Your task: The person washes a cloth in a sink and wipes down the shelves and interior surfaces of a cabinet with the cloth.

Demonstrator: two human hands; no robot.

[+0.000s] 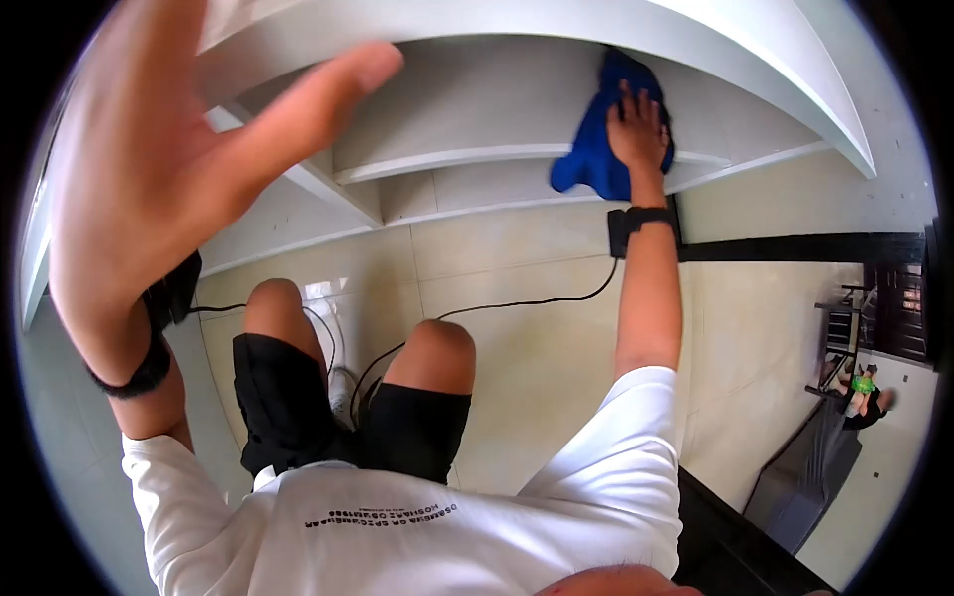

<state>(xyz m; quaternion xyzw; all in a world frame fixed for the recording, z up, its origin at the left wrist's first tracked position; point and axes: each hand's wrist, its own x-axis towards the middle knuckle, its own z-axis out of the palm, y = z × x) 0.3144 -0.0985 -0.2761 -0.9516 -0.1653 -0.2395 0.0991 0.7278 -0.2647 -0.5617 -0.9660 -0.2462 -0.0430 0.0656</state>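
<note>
My right hand [639, 129] lies flat with its fingers spread on a blue cloth [596, 144]. The cloth is bunched over a white shelf [467, 157] inside a white shelving unit, and part of it hangs over the shelf's front edge. Close to the camera on the left, my left hand [149, 169] is raised, large and slightly blurred. Its thumb stretches out to the side; the other fingers run past the top of the view. Whether it touches the unit's upper board [517, 18] I cannot tell.
Black straps with boxes [618, 233] sit at both wrists, and a black cable [527, 301] runs between them past my bent knees. Tiled floor [556, 397] lies below. A dark grey bench or table [800, 477] and another person [870, 405] are at far right.
</note>
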